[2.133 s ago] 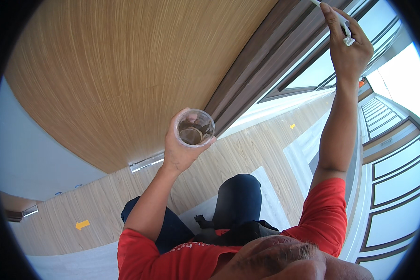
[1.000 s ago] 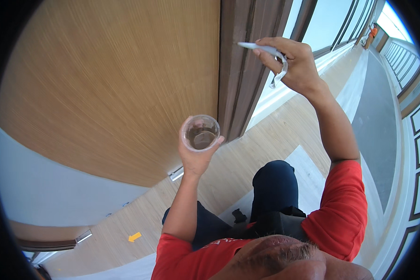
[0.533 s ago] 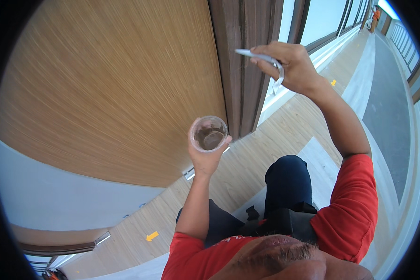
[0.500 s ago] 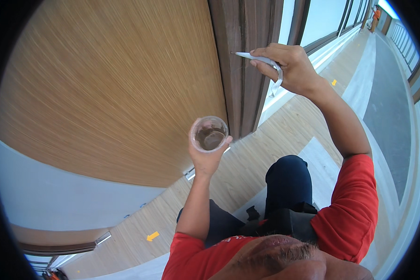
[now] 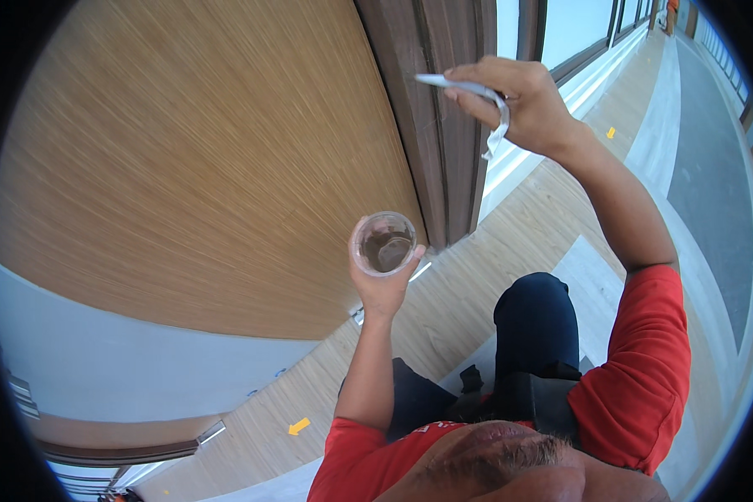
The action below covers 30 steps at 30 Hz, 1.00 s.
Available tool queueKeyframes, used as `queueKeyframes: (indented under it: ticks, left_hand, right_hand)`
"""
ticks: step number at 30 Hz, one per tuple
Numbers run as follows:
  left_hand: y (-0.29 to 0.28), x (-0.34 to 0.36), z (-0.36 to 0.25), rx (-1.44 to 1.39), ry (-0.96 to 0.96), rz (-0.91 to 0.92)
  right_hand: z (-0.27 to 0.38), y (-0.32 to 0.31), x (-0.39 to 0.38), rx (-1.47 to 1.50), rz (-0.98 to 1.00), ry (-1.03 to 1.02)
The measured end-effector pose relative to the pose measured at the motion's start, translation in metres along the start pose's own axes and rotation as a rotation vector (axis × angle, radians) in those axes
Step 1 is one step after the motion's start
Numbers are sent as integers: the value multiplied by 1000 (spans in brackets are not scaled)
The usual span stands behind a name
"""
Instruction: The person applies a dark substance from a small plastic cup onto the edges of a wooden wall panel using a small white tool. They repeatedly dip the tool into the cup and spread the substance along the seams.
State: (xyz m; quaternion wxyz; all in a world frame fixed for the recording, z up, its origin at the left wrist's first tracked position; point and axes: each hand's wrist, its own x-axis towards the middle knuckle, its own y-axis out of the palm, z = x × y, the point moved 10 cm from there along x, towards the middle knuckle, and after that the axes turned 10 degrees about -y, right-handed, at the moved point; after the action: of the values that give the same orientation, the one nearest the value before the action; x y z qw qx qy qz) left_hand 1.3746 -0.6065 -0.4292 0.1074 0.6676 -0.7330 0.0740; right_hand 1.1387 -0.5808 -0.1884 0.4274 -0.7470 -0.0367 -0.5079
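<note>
My left hand (image 5: pixel 381 289) is closed around a clear plastic cup (image 5: pixel 386 243) with some brown matter at its bottom, held in front of the wood-grain door panel. My right hand (image 5: pixel 517 96) is raised at the dark brown door frame (image 5: pixel 427 125), pinching a slim white pointed tool (image 5: pixel 460 82). The tool's tip points left toward the frame; whether it touches the wood I cannot tell. From the tool's other end a white strip (image 5: pixel 497 142) curls down below my fingers.
The light wood-grain door panel (image 5: pixel 226 167) fills the left, with a pale grey wall (image 5: pixel 142 314) below it. Yellow arrow marks (image 5: pixel 299 427) lie on the plank floor (image 5: pixel 443 309). Windows line the upper right. A distant person in orange (image 5: pixel 672 12) stands down the corridor.
My right hand has moved slightly up with the white tool. My left hand and the cup sit a little further right in the picture, as the view has shifted.
</note>
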Motion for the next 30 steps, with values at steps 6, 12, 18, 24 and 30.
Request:
queueKeyframes:
  ticks: [6,12,18,24,30]
  left_hand:
    - [2,0,-2,6,7,5]
    - [1,-1,-3,19,17,-9]
    - [0,0,0,21,17,-1]
    - [0,0,1,4,7,9]
    - [0,0,0,7,-5,7]
  right_hand:
    - [2,-1,-1,10,-26,-26]
    - [6,-6,2,-14,-96,-40]
    - [2,5,-6,-34,-23,-27]
    - [5,5,-3,3,-45,-47]
    - [0,10,-5,1,3,-3]
